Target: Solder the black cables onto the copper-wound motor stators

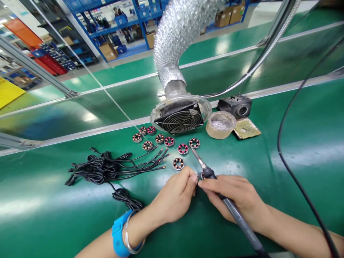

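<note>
Green benchtop (303,186) beneath cables (99,168), wound rings (178,168) and fan (180,122), with left fingers (191,180) pressed together, right fingers (211,184) around soldering iron (235,211).

Soldering iron (234,211), dark-handled with bare metal tip, slanting forward and leftward. Small round part (202,176), mostly hidden, just beside iron's collar. Copper-wound ring (197,142), flat at iron's tip, contact unclear.

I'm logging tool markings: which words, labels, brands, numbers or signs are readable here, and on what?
Nothing reads with certainty.
Soldering iron: pale lettering on the handle, too blurred.
Blue wristband: small mark, too blurred.
Background shelves: too blurred to make out any text.
</note>
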A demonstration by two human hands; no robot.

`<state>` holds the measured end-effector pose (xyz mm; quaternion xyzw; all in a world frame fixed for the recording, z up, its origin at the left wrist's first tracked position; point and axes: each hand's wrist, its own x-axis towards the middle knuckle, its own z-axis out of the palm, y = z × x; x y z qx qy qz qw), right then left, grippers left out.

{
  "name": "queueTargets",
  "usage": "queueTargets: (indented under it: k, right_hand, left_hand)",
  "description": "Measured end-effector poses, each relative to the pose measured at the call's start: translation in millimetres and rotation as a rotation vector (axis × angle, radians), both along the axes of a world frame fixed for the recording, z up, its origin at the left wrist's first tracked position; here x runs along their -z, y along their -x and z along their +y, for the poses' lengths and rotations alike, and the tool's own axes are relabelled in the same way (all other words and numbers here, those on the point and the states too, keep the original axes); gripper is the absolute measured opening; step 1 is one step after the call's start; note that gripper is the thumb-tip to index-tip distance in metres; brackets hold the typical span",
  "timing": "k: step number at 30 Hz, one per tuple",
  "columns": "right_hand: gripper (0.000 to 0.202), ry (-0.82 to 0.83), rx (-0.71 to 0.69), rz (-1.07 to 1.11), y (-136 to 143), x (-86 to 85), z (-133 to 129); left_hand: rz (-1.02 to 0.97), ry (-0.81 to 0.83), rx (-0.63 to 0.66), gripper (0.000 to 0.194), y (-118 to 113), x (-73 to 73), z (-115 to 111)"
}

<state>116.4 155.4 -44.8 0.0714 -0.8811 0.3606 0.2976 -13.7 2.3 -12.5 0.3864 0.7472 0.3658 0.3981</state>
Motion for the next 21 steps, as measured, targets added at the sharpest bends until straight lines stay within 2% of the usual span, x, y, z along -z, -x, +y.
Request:
queueTargets:
  k: [5,10,13,16,21]
  right_hand:
    - [0.034,-0.083,0.039,0.017,1,4.9,-3]
    - [0.029,-0.102,0.099,0.096,4,3.6,-4]
    - [0.031,-0.026,0.068,0.051,2,2.2,4]
    - [0.036,0.007,-0.025,-0.034,-2,3.0,17]
    - [0.033,-0.124,-0.158,-0.075,0,11.0,26]
  left_hand:
    - [-0.297,-0.032,-0.115,0.036,0,14.3,2]
    - [-0.599,-0.048,-0.192,0.038,-6,16.6,7]
    - [-0.623,-0.064,-0.273,0.033,-10,17.2,9]
    - [-0.600,-0.054,-0.320,0.028,-11,20.1,10]
    - [-0.572,-0.057,-0.330,0.025,-10,24.6,9]
